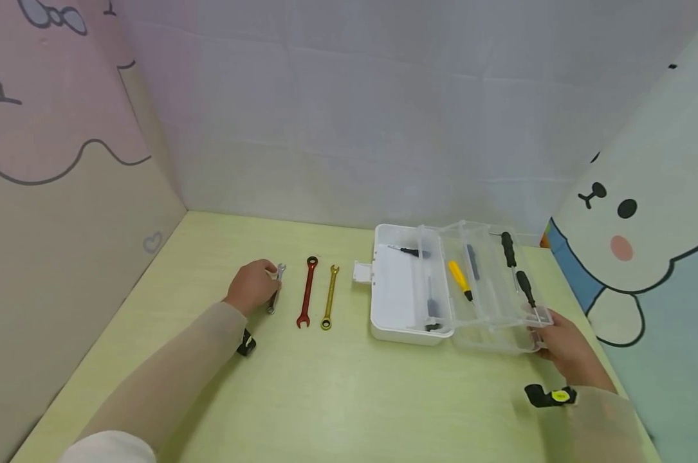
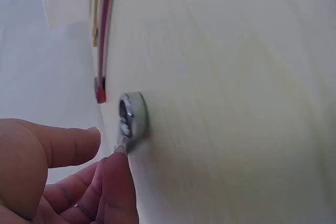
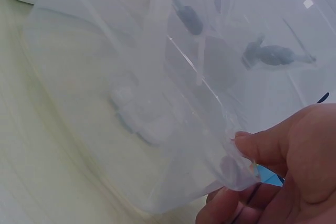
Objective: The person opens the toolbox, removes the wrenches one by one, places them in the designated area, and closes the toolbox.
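Observation:
My left hand (image 1: 251,287) is over a small silver combination wrench (image 1: 278,276) on the table. In the left wrist view, the fingertips are right at the shank beside its ring end (image 2: 133,114), while the thumb stands apart from them. To its right lie a red wrench (image 1: 308,292) and a gold wrench (image 1: 330,297). My right hand (image 1: 569,347) pinches the front right corner of the clear plastic tray (image 1: 487,305) of a white toolbox (image 1: 390,283), thumb above and fingers below. A yellow screwdriver (image 1: 459,275) and black-handled screwdrivers (image 1: 507,249) show in the tray.
Inside the white base lies a small black-handled screwdriver (image 1: 408,251); darker tools show through the clear plastic. The toolbox's white latch flap (image 1: 362,272) sticks out left. Fabric-covered walls (image 1: 349,116) enclose the pale table (image 1: 325,399) at the back and sides.

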Tool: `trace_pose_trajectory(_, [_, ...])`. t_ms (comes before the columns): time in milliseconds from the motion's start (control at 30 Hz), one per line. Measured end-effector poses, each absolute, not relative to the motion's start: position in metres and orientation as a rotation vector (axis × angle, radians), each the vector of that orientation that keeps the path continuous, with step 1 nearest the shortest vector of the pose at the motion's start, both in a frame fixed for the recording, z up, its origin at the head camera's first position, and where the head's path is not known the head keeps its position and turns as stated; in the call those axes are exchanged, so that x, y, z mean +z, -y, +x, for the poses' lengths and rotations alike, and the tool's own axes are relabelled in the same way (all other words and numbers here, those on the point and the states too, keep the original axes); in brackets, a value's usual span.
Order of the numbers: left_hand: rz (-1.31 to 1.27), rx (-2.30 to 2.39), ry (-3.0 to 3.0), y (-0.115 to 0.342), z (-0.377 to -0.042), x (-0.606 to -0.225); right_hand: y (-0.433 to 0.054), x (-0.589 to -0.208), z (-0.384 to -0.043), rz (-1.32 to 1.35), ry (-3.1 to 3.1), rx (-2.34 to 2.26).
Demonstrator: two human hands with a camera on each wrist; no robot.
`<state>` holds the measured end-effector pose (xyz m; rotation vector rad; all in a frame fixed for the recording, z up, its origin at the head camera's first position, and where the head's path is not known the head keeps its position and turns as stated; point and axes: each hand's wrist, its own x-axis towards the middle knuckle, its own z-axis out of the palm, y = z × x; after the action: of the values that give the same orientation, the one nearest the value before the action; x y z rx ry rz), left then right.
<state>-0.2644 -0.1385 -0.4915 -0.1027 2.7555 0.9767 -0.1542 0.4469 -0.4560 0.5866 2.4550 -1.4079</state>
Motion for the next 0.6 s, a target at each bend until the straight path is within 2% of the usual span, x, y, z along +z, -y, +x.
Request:
trace_pose_trajectory(300, [0.022, 1.18, -2.735, 0.115, -0.246, -0.48, -0.448, -0.453, -0.153, 0.584, -2.445, -1.425])
trace_pose_trajectory(600, [0.172, 1.433, -2.59, 0.082, -0.213, -0.477, -0.447, -0.456, -0.153, 0.57, -2.433, -1.42])
